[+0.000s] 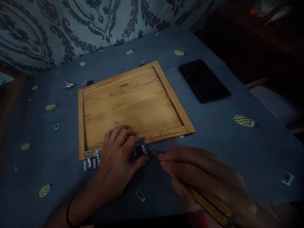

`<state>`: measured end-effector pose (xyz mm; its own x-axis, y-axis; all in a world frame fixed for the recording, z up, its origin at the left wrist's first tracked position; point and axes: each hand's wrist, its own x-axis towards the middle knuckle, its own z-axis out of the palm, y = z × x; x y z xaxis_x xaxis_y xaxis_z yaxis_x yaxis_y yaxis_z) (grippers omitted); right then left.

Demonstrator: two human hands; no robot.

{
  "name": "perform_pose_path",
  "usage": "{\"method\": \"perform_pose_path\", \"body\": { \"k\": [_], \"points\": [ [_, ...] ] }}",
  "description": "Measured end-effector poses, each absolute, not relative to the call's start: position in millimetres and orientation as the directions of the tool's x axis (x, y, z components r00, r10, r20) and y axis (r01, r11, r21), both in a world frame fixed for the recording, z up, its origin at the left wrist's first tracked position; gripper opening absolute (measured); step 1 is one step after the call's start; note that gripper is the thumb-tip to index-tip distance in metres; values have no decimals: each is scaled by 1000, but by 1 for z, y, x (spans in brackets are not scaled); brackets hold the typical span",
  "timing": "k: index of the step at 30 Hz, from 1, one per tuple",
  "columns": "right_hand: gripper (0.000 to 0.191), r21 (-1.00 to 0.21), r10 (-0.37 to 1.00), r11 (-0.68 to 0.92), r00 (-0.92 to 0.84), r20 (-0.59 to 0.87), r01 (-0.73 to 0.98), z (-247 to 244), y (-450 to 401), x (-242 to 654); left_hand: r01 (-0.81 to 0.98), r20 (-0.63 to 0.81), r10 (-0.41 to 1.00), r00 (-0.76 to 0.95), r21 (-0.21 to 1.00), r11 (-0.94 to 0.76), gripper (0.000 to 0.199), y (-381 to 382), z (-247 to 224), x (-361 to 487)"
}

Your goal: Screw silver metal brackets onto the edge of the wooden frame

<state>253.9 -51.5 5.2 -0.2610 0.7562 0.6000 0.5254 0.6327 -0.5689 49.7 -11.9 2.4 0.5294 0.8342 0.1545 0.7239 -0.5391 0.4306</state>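
A framed wooden board (pixel 128 104) lies on the blue patterned cloth. Along its near edge, metal double hooks (pixel 87 158) are fixed at the left end and stick out past the wood. My left hand (pixel 118 155) rests over this edge, fingers curled, with thumb and forefinger closed around another metal hook (pixel 142 141). In my right hand (pixel 204 177), slightly blurred, is a screwdriver (pixel 206 202) with a yellow and black handle. Its shaft slants up to the left, the tip at or close to that hook; exact contact cannot be made out. Small holes show in the edge to the right.
A black phone (pixel 204 80) lies right of the board. Beyond the board's left corner sits a small pile of metal pieces (pixel 68 85), with a dark small object (pixel 90 83) near the frame. Patterned fabric (pixel 95 22) rises behind the cloth-covered surface.
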Motion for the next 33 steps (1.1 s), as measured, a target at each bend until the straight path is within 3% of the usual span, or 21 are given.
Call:
{"method": "perform_pose_path", "body": {
  "k": [8, 16, 21, 25, 29, 33],
  "points": [
    [12, -554, 758, 622, -249, 602, 554, 0, -50, 251, 721, 160, 828, 538, 420, -550, 41, -10, 3, 49],
    [14, -550, 726, 656, -235, 646, 516, 6, -54, 251, 697, 246, 768, 591, 322, -640, 39, -17, 1, 48],
    [14, -601, 782, 597, -216, 585, 532, 6, -54, 253, 694, 227, 771, 594, 340, -635, 39, -20, 1, 45],
    [17, -561, 710, 674, -214, 671, 480, 7, -50, 253, 692, 234, 773, 590, 347, -633, 40, -20, 1, 44],
    [13, -597, 781, 599, -223, 584, 533, 8, -52, 253, 685, 248, 772, 585, 359, -634, 40, -18, 0, 45],
    [12, -572, 729, 654, -210, 652, 496, 4, -52, 254, 676, 258, 776, 575, 384, -629, 38, -15, -2, 47]
  ]
}}
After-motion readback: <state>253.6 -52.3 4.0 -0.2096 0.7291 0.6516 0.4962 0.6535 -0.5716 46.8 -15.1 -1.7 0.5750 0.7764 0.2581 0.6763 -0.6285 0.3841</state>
